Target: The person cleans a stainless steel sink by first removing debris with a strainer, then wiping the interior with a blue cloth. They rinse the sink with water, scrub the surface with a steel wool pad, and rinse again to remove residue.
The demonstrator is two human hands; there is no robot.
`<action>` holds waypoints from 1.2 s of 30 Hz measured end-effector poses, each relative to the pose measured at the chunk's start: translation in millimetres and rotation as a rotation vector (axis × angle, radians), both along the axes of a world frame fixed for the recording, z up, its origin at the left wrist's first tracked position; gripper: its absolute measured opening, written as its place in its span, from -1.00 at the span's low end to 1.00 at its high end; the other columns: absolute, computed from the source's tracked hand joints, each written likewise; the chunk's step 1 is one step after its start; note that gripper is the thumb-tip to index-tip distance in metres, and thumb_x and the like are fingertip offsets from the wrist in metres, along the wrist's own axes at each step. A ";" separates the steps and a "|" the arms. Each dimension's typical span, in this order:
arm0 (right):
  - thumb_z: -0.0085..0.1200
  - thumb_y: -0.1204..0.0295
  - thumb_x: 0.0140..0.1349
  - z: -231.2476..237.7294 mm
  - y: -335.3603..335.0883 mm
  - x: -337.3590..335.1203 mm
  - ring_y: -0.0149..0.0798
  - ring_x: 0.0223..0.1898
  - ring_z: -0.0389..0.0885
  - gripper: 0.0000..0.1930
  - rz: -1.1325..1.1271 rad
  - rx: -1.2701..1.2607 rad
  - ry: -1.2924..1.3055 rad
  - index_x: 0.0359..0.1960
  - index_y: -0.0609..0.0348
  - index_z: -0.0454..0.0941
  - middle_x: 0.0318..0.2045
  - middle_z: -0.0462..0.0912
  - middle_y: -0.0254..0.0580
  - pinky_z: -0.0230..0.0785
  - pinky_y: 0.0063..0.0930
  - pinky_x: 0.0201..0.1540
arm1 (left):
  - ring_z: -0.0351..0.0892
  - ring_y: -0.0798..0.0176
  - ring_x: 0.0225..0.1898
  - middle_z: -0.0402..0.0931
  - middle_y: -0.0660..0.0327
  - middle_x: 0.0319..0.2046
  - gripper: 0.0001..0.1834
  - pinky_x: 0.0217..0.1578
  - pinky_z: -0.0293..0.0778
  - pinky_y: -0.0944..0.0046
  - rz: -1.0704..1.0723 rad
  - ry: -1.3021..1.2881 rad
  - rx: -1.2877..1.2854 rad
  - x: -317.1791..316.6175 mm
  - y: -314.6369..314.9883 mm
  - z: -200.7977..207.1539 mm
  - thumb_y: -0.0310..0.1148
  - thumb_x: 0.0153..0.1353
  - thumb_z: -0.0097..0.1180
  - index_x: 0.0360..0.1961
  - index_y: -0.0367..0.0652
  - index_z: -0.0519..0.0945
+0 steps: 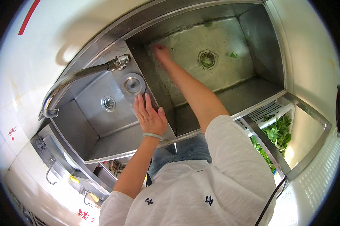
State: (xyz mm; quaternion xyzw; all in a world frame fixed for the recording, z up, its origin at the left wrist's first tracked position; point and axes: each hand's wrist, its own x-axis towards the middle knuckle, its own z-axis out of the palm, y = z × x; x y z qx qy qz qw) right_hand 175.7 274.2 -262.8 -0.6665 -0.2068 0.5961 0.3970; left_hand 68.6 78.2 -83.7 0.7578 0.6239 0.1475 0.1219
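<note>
My left hand (pixel 151 117) lies flat on the steel divider (pixel 166 126) between two sink basins, fingers stretched out. Its fingertips are beside a round metal sink stopper (pixel 133 85) on the divider. A pale bangle circles that wrist. Down in the larger right basin (pixel 226 35), my right hand (pixel 161 55) is near the left side of the floor, smeared by motion. I cannot make out its fingers or anything in them. To its right is the drain (pixel 207 59), with greenish bits in it, and a small green leaf scrap (pixel 233 55) lies farther right.
A curved metal faucet (pixel 74 80) reaches over the smaller left basin (pixel 91 98), which has its own drain (pixel 108 103). Leafy greens (pixel 278 132) sit in a white basket (pixel 266 112) below right, behind a metal frame (pixel 309 109). Another sink unit stands at lower left.
</note>
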 end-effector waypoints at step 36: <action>0.31 0.24 -0.13 128.3 44.9 18.5 -0.19 -0.35 0.46 -0.79 0.265 1.160 -1.171 -0.48 -0.04 0.56 -0.44 0.49 -0.40 0.29 -0.27 -0.29 | -0.04 -0.19 0.32 0.00 -0.11 0.27 -0.34 0.29 -0.08 -0.13 0.028 -0.033 -0.056 -2.5 -1.5 1.8 -0.17 0.19 -0.08 0.26 -0.32 0.16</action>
